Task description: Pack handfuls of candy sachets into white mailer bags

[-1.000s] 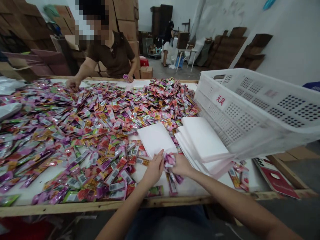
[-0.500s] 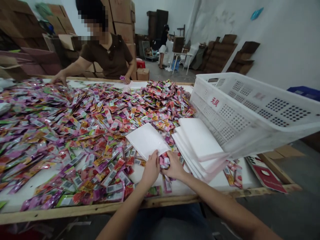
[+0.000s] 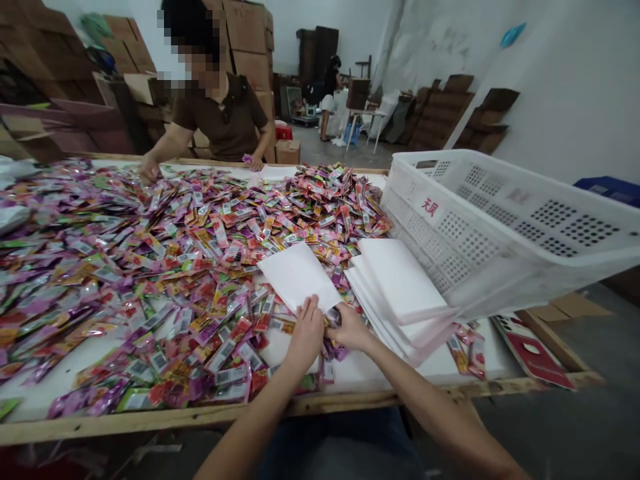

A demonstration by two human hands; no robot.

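A white bag (image 3: 300,275) lies at a slant on the heap of small colourful packets (image 3: 200,267). My left hand (image 3: 307,330) rests on its near edge, fingers together, gripping that edge. My right hand (image 3: 349,328) is closed around several small packets at the bag's near right corner; its fingertips are partly hidden by the bag. Just to the right, a stack of white bags (image 3: 400,280) lies fanned out beside a large white plastic basket (image 3: 445,233).
Across the table, a person in a brown shirt (image 3: 220,127) reaches into the packets. A wooden rim (image 3: 200,417) edges the table. A red and white item (image 3: 535,353) lies at the right corner. Cardboard boxes (image 3: 250,40) stand behind.
My right hand has brought the packets closer against the bag's edge. My left hand has slid slightly onto the bag. The other person's reaching hand has moved right, toward the heap's middle.
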